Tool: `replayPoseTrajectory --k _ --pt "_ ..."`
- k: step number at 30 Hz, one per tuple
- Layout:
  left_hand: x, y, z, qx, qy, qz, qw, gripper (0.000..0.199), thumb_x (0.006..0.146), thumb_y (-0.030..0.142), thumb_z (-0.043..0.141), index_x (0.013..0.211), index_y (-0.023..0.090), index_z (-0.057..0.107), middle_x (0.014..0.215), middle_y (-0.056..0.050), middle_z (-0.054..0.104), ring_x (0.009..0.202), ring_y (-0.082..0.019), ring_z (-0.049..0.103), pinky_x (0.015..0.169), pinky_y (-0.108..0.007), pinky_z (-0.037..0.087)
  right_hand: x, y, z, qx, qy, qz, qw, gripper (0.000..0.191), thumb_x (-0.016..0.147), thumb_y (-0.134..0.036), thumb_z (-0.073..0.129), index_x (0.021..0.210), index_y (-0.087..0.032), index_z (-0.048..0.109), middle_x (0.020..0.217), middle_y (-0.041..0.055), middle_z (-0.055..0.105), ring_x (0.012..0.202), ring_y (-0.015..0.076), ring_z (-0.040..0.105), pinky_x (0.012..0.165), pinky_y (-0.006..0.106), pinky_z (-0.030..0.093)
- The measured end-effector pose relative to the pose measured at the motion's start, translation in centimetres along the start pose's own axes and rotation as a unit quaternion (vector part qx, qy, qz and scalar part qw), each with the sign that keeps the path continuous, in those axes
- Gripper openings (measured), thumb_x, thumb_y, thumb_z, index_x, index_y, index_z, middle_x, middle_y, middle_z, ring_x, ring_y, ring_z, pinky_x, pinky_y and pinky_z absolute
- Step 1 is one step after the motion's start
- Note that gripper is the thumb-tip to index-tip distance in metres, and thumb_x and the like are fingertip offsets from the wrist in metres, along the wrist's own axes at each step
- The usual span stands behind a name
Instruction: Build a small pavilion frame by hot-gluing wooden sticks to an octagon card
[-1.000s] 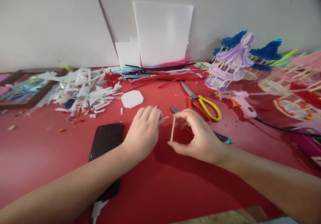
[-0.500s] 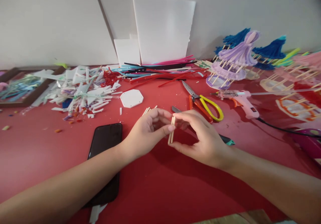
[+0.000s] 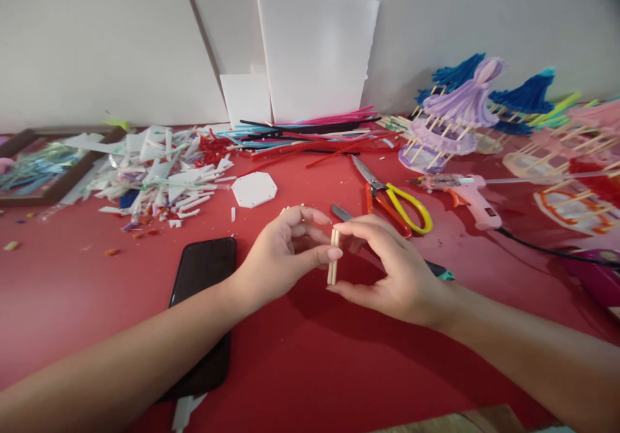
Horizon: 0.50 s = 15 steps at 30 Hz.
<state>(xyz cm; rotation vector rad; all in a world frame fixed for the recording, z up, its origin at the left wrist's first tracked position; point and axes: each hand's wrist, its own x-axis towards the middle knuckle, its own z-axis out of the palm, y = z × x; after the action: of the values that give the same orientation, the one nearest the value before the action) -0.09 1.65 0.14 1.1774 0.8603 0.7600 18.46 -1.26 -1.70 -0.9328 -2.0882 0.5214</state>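
Wooden sticks edge to edge in fingers — red tabletop spreads below.

On the red counter, a black phone lies at the left, well apart from a brown-framed tray and a heap of white scraps. A white octagonal plate lies flat beside the heap. Behind it stretch colored stems; 2 white boards lean on the grey wall. To the right are scissors with 1 yellow and 1 orange handle, a pink glue gun and a purple-roofed model.
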Motion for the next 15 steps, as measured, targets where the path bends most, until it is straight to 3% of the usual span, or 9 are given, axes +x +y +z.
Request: replayPoseTrajectory --k 8,15 --pt "-0.16 0.07 0.05 0.009 -0.035 0.000 0.999 0.035 0.070 0.012 0.074 0.095 0.016 0.050 0.079 0.002 0.065 0.074 -0.009 0.064 0.069 -0.022 0.053 0.06 -0.24 0.12 -0.026 0.012 -0.020 0.999 0.052 0.063 -0.014 0.068 0.110 -0.018 0.045 0.100 0.0050 0.055 0.093 0.0177 0.054 0.082 0.031 0.048" --pt "-0.09 0.11 -0.10 0.003 -0.036 0.002 0.999 0.031 0.072 0.012 0.072 0.092 0.016 0.049 0.077 0.003 0.063 0.066 -0.007 0.061 0.063 -0.021 0.053 0.17 -0.15 0.00 -0.043 0.005 -0.020 0.999 0.047 0.071 -0.019 0.069 0.112 -0.018 0.046 0.102 0.0063 0.058 0.093 0.0176 0.057 0.082 0.031 0.050"
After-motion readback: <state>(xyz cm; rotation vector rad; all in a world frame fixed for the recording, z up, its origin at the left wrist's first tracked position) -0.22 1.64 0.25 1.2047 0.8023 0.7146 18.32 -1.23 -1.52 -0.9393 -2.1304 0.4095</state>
